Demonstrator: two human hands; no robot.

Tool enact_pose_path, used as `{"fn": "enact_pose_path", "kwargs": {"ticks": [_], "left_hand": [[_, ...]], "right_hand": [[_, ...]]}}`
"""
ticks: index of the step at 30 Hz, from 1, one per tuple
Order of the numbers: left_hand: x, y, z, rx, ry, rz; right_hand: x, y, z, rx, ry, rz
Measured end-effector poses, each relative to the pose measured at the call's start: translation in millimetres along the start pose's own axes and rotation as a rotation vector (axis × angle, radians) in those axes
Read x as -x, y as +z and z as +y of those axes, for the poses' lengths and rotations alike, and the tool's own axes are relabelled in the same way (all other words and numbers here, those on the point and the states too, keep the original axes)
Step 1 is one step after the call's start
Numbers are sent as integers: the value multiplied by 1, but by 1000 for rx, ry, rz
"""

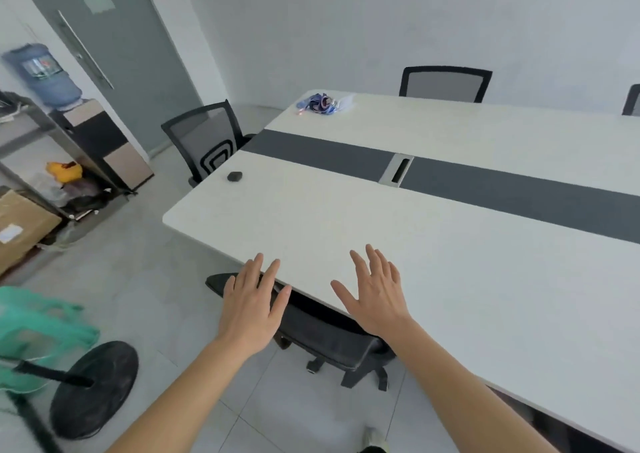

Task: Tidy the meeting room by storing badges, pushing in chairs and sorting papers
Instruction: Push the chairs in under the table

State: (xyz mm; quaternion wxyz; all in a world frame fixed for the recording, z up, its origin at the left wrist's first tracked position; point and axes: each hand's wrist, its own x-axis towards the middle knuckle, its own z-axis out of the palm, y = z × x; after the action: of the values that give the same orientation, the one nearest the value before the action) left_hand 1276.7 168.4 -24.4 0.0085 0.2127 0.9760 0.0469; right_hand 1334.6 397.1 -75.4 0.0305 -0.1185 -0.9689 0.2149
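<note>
A black office chair [332,343] sits tucked under the near edge of the long white meeting table [450,262]. My left hand [251,305] hovers over the top of the chair's backrest, fingers spread, holding nothing. My right hand [375,291] is open above the table's near edge. A bundle of blue lanyards with badges [322,103] lies at the table's far left corner. Another black mesh chair [207,141] stands at the table's left end, slightly out. A third chair [445,83] is pushed in at the far side.
A small black object [234,176] lies on the table near its left end. A dark strip with a cable slot [398,170] runs along the table's middle. A fan base [93,388], green stool [38,328], shelf [52,161], cardboard box [20,227] and water dispenser [83,120] crowd the left.
</note>
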Motion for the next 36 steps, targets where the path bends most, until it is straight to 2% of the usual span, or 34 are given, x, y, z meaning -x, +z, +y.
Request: {"fn": "enact_pose_path", "kwargs": {"ticks": [7,10,16,20,24,28,31,36], "left_hand": [[-69,32,-51,-30,15,-145],[-92,49,-70,-81,44,-258],[-142,79,-102,-124,227,-368],[-158,103,-140,-193,385,-551],[-152,120,-165,-168,300,-761],[-151,119,-170,-129,363,-773],[-152,118,-174,-156,370,-803],[-138,115,-178,-175,385,-766]], "right_hand": [[-48,43,-10,11,121,-206],[-53,59,-14,18,184,-286],[-49,89,-38,64,359,-375],[-38,114,-69,26,597,-390],[-20,135,-89,-51,763,-429],[-10,132,-104,-33,845,-413],[-1,134,-113,56,817,-489],[13,142,-120,116,796,-487]]}}
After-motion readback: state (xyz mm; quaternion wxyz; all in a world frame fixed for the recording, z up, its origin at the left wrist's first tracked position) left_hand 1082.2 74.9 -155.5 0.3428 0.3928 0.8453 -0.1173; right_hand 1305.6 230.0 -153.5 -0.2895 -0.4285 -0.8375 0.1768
